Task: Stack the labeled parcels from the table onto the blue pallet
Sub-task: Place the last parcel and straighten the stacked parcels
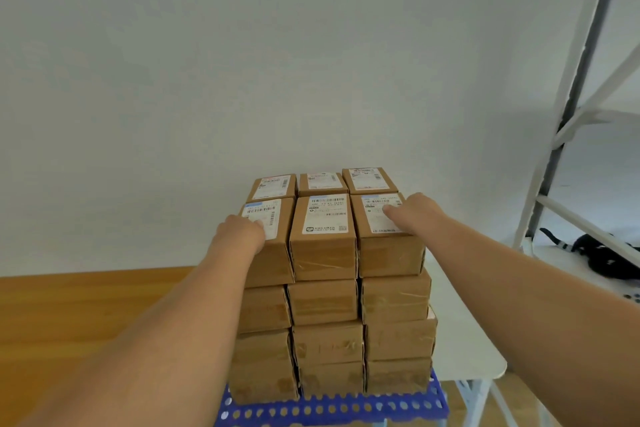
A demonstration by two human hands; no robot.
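Currently, head view only. Stack of brown cardboard parcels [323,288] sits on the blue perforated pallet [332,411], four layers high, three columns across the near face. Top layer shows six parcels in two rows, each with a white shipping label facing up.

Left hand [242,230] rests on top of the near-left parcel [266,243], at its near-left corner; fingers lie fairly straight and together over the label, thumb side toward the middle parcel. No curl around the box that I can see.

Right hand [412,213] rests on top of the near-right parcel [388,236], palm down near its right edge, fingers extended across the label toward the left hand. Flat contact, no pinch visible (fingertips are blurred, so exact spread cannot be told).

Between the two hands: the near-middle parcel [323,239], untouched, label fully exposed.

Beyond the fingertips: back row of three parcels, then a plain white wall [277,62].

Left of the left forearm: wooden table surface [104,308]. Below the right forearm: a white table [464,333]. Further right of the right hand: white metal shelving frame [568,135] with a dark object [602,258] on its shelf.
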